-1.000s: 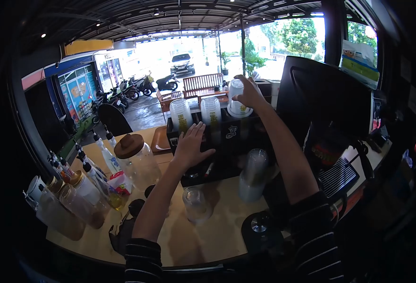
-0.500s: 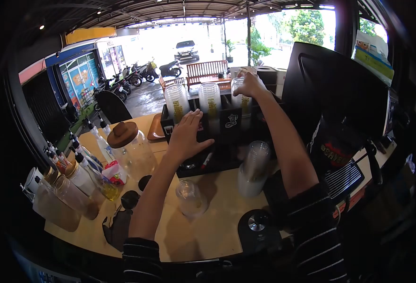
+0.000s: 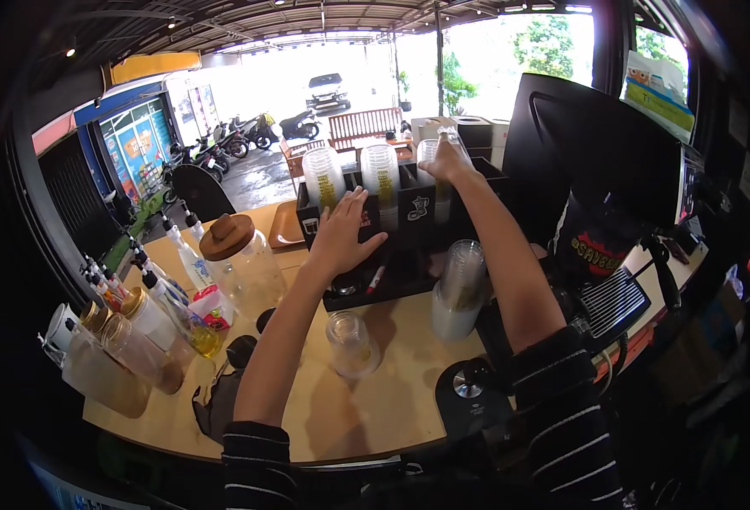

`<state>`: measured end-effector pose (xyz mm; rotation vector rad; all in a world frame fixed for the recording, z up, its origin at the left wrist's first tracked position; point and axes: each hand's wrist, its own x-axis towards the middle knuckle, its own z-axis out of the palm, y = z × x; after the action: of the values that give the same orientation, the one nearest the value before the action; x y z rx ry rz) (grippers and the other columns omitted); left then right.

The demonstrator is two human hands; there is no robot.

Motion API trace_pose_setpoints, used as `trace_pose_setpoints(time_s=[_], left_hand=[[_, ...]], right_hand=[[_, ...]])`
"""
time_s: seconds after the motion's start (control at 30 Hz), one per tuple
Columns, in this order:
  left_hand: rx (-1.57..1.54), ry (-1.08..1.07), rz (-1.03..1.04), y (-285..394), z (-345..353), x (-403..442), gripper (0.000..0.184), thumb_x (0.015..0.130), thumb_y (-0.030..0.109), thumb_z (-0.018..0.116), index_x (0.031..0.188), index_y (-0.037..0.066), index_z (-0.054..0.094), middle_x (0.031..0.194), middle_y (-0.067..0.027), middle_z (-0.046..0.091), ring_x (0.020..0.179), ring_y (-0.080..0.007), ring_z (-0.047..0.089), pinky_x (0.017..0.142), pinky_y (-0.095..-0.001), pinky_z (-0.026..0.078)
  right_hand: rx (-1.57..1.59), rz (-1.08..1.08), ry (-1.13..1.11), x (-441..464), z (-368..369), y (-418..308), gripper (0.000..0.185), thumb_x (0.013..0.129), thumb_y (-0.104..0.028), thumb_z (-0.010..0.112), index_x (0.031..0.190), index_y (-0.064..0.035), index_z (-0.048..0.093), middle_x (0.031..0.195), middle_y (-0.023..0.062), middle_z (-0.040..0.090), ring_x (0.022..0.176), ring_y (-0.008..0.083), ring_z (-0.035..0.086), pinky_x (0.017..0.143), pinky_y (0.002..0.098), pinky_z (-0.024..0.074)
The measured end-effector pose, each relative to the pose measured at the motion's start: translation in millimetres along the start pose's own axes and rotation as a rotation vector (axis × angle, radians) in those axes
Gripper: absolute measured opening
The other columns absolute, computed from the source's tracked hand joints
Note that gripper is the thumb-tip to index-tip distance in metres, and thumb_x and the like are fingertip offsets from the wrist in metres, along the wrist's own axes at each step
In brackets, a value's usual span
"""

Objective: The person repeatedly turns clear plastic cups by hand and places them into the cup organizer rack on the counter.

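Your right hand (image 3: 451,161) was curled about the top of the right-hand cup stack (image 3: 427,153), its thumb on the near side; the far fingers were hard to make out, so you cannot tell whether it gripped. That stack stood in the black holder (image 3: 411,231) toward the table's (image 3: 332,416) far edge, its lower part mostly hidden by the holder's front. The middle stack (image 3: 381,170) and left stack (image 3: 324,174) rose beside it.

Your left hand (image 3: 341,238) was released, fingers spread before the holder's front, the palm turned from view; whether it touched was unclear.

Nearer the near edge, a clear cup (image 3: 351,344) stood between your forearms. Your left forearm partly covered a dark bundle (image 3: 215,404) by the near-left side, and your right sleeve (image 3: 562,416) cut off the near-right corner.
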<state>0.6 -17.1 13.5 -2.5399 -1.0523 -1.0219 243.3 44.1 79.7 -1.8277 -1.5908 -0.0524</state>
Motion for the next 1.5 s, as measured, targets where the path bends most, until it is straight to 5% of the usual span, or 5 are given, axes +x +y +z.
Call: trace_pose_setpoints(time_s=[0.13, 0.4, 0.67, 0.9, 1.5], left_hand=[[-0.082, 0.032, 0.045, 7, -26, -14, 0.066, 0.081, 0.036, 0.063, 0.131, 0.003, 0.036, 0.134, -0.0178, 0.041, 0.125, -0.0329, 0.039, 0.104, -0.0436, 0.030], [-0.589, 0.135, -0.074, 0, -48, -104, 0.047, 0.085, 0.020, 0.060, 0.126, 0.003, 0.045, 0.123, -0.0151, 0.053, 0.118, -0.0263, 0.049, 0.100, -0.0371, 0.036], [-0.773, 0.104, -0.345, -20, -3, -202, 0.042, 0.085, 0.019, 0.059, 0.123, 0.005, 0.048, 0.119, -0.0143, 0.056, 0.112, -0.0256, 0.054, 0.091, -0.0416, 0.044], [-0.850, 0.060, -0.399, -12, 16, -220, 0.038, 0.087, 0.015, 0.055, 0.124, 0.004, 0.047, 0.120, -0.0142, 0.055, 0.111, -0.0236, 0.054, 0.090, -0.0368, 0.045], [-1.389, -0.165, -0.504, -6, 24, -225, 0.079, 0.074, 0.023, 0.075, 0.133, -0.003, 0.031, 0.131, -0.0143, 0.041, 0.124, -0.0215, 0.039, 0.101, -0.0364, 0.037]], right_hand=[[-0.247, -0.183, 0.170, -26, -1, -22, 0.079, 0.076, -0.032, 0.068, 0.134, 0.0014, 0.026, 0.135, 0.0266, 0.035, 0.125, 0.0362, 0.038, 0.101, 0.0396, 0.0377], [0.278, -0.514, 0.005, -169, 18, -79, 0.080, 0.074, -0.045, 0.069, 0.130, 0.0026, 0.036, 0.126, 0.0240, 0.043, 0.115, 0.0376, 0.046, 0.098, 0.0401, 0.0365], [0.501, -0.187, -0.373, -291, 98, -47, 0.109, 0.059, -0.031, 0.083, 0.139, 0.0019, 0.016, 0.131, 0.0218, 0.038, 0.122, 0.0315, 0.041, 0.102, 0.0382, 0.0335], [0.463, -0.194, -0.047, -330, 153, -48, 0.109, 0.046, -0.033, 0.086, 0.131, 0.0037, 0.027, 0.119, 0.0214, 0.048, 0.118, 0.0330, 0.044, 0.100, 0.0399, 0.0355], [1.252, 0.133, -0.470, -329, 139, -47, 0.073, 0.065, -0.017, 0.079, 0.125, -0.0014, 0.039, 0.115, 0.0063, 0.051, 0.108, 0.0159, 0.051, 0.090, 0.0293, 0.0439]])
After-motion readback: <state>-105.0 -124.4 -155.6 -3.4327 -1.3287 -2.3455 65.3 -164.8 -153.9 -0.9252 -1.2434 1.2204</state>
